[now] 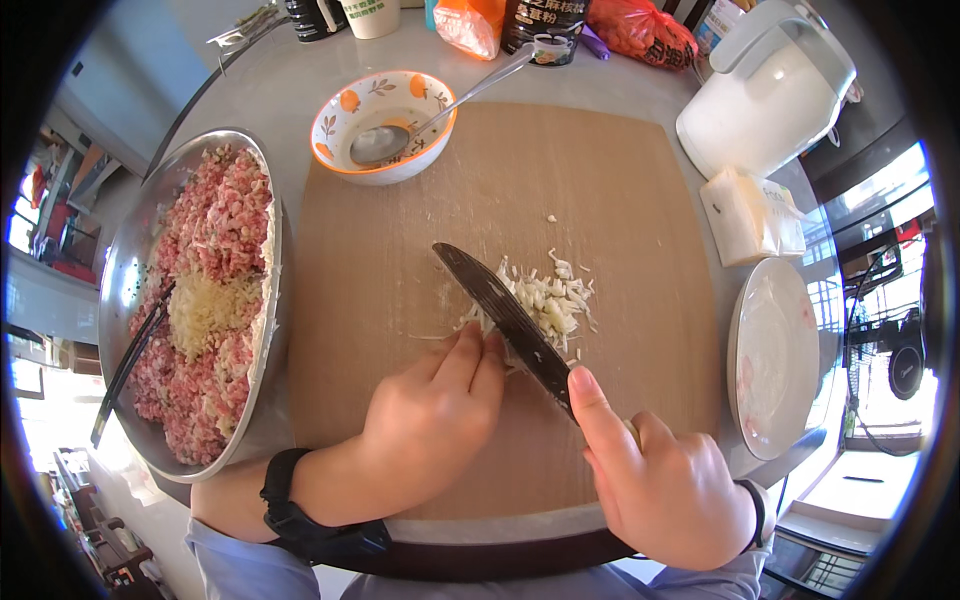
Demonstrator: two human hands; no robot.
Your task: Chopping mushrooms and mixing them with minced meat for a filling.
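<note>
My right hand point(660, 480) grips the handle of a kitchen knife point(510, 315) with a dark blade, its index finger or thumb laid along the blade's heel. The blade slants up and left over the wooden cutting board point(375, 262). With bent fingers, my left hand point(442, 405) presses thin pale strips of a vegetable point(480, 319) against the board, just left of the blade. Their exact kind I cannot tell. Chopped white bits point(559, 300) lie in a loose heap right of the blade. The knife's edge is hidden against the strips.
At left stands a steel basin point(120, 255) of minced meat point(217, 202), pale chopped vegetable and black chopsticks point(135, 360). A patterned bowl point(337, 161) with a metal spoon point(382, 142) overlaps the board's far left corner. Rightward are a plate point(776, 360), tissue pack point(750, 217) and white pitcher point(757, 105).
</note>
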